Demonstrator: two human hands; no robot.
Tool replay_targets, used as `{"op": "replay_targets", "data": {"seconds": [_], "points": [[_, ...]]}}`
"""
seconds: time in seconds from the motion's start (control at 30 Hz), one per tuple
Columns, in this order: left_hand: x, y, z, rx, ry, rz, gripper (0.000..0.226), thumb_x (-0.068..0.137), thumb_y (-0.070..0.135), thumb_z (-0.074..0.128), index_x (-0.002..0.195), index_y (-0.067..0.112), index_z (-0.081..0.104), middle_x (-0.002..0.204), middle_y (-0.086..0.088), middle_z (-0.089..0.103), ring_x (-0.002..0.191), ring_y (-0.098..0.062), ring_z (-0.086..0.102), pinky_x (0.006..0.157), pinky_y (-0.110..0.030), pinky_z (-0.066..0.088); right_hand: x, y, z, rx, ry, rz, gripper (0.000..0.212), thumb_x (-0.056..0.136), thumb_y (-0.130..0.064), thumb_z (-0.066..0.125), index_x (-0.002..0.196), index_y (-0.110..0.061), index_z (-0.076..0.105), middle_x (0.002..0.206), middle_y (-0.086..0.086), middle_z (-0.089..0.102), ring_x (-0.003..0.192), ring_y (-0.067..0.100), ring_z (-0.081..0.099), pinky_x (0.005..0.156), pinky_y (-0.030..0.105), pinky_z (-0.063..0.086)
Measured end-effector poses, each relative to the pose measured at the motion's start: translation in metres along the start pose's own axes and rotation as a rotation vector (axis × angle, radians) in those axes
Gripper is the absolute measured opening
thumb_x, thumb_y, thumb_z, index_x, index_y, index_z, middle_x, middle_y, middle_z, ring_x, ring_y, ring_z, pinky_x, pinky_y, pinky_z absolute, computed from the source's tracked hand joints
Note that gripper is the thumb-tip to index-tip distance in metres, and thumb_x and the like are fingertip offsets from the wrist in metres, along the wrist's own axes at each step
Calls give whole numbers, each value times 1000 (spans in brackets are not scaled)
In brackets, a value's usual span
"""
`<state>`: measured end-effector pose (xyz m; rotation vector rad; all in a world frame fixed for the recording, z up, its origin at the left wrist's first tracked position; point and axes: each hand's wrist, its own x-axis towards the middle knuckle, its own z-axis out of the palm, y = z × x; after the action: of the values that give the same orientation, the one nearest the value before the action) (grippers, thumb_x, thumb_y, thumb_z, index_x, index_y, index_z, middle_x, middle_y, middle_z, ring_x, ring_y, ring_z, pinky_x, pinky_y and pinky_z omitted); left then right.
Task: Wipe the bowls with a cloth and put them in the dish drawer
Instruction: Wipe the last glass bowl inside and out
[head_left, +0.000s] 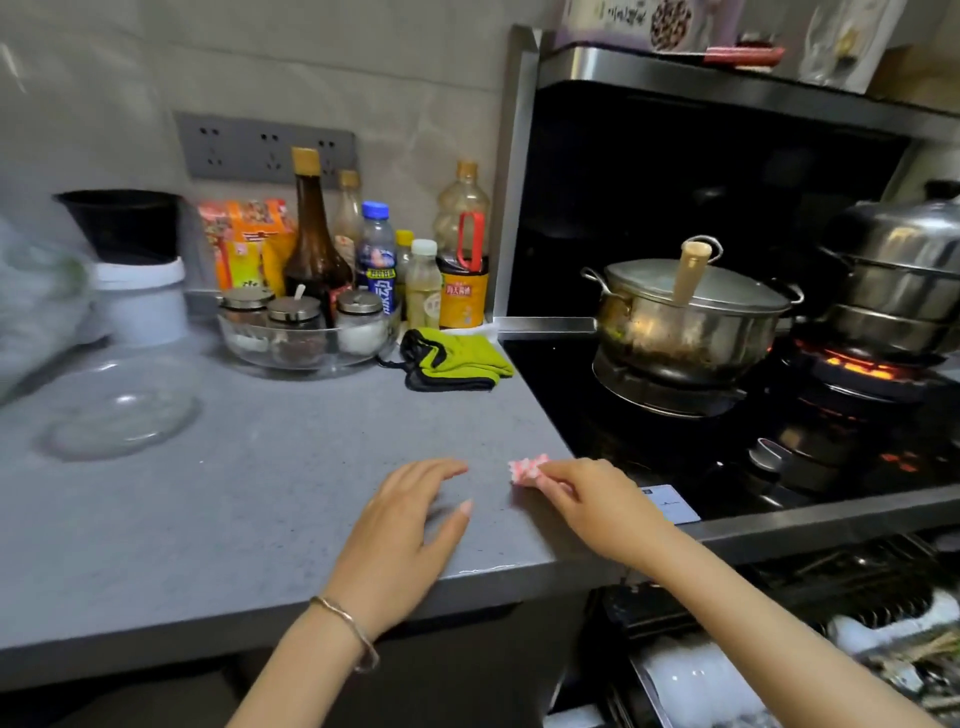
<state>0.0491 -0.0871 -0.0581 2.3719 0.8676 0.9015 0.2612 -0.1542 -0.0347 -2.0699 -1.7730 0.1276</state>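
At the front edge of the grey counter (234, 493), my left hand (410, 519) lies palm down with its fingers loose and spread, grasping nothing. Just beside it, near the corner where the counter meets the black stove top (597, 415), my right hand (597, 504) pinches a small bunched cloth (527, 467), pink and white, between thumb and fingertips, low against the counter surface. Well apart on my far left sits what looks like a clear glass bowl (122, 410), blurred, standing by itself on the counter. Below the stove on my right the dish drawer (857, 587) stands open, with white crockery (691, 675) in it that is too blurred to tell apart. A lidded steel pot (685, 312) sits on the near burner, and a steel steamer (898, 270) sits over a lit flame (852, 369). Green oven mitts (457, 358) lie at the back beside the stove.
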Motion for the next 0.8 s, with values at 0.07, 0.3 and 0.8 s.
{"op": "replay_targets", "data": {"seconds": [0.07, 0.3, 0.8], "points": [[0, 6, -6, -70, 11, -88, 60, 90, 62, 41, 140, 31, 36, 136, 23, 35, 130, 5, 29, 107, -11, 20, 9, -18, -17, 292, -11, 11, 35, 102, -35, 42, 96, -21, 73, 71, 10, 71, 60, 21, 63, 63, 31, 46], [-6, 5, -35, -763, 349, -365, 22, 91, 28, 58, 110, 16, 58, 99, 4, 70, 75, 9, 63, 61, -8, 47, 23, -93, -29, 1162, -233, 162, 33, 101, -25, 44, 115, -4, 65, 113, 21, 68, 106, 35, 64, 97, 45, 48], [12, -53, -155, -254, 188, -96, 10, 88, 27, 67, 79, 25, 71, 73, 11, 69, 67, -2, 58, 67, -19, 46, 81, -190, 38, 1060, -775, -54, 26, 82, -8, 71, 106, -16, 65, 104, 2, 73, 94, 15, 68, 85, 28, 54]]}}
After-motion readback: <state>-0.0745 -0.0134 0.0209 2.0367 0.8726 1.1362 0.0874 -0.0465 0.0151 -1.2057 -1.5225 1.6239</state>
